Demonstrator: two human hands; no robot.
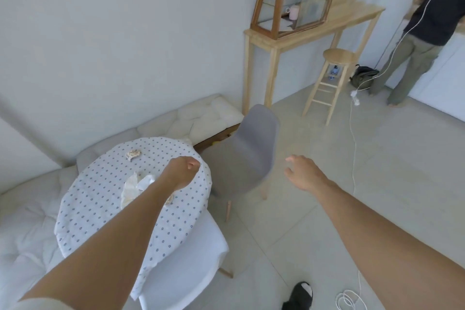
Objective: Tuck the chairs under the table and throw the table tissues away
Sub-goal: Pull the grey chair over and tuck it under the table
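Two chairs flank the round table (83, 209): the white chair (191, 254) near and already under, the grey chair (251, 156) on the right and pulled out. Crumpled tissues (137, 185) lie on top. The left hand (185, 171) is fisted and the right hand (303, 172) loosely spread, both empty; a hard shove could jolt the table

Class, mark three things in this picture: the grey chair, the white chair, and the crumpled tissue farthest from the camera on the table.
grey chair (254, 143), head view, on the backrest.
white chair (191, 254), head view, on the seat.
crumpled tissue (132, 154), head view, on its middle.
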